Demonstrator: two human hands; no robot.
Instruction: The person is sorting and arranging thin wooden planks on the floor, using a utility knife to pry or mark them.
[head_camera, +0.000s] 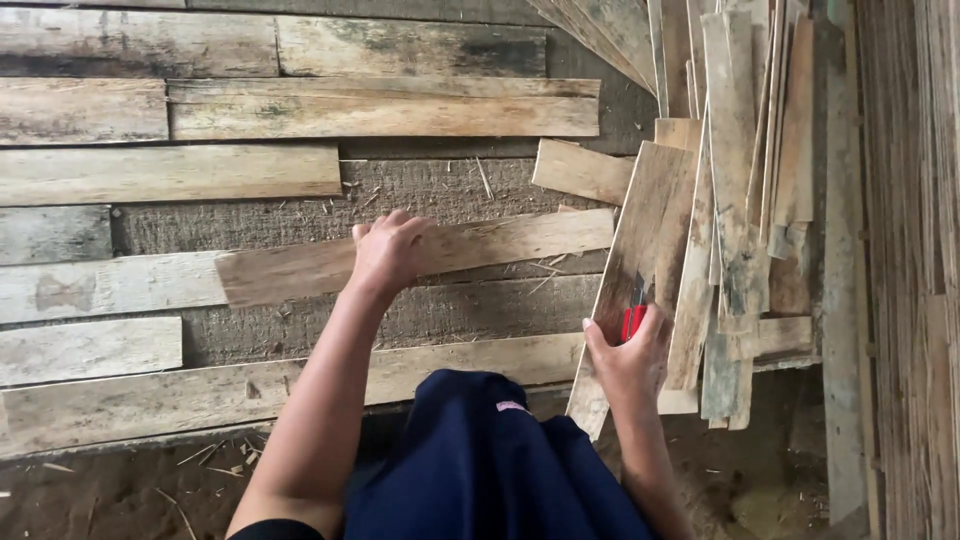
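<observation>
My left hand (388, 250) pressed flat, fingers spread, on a long plank (420, 255) to steady it, while my right hand (630, 355) clutched a red-handled tool (633, 318) against a leaning board (645, 240) alongside.

No packages, signs or screens observed; the only label-like item is a small pale pink rectangular tag (510, 406) lying on the dark blue garment (480, 470) at the lower centre of the view, its markings too small to make out.
</observation>
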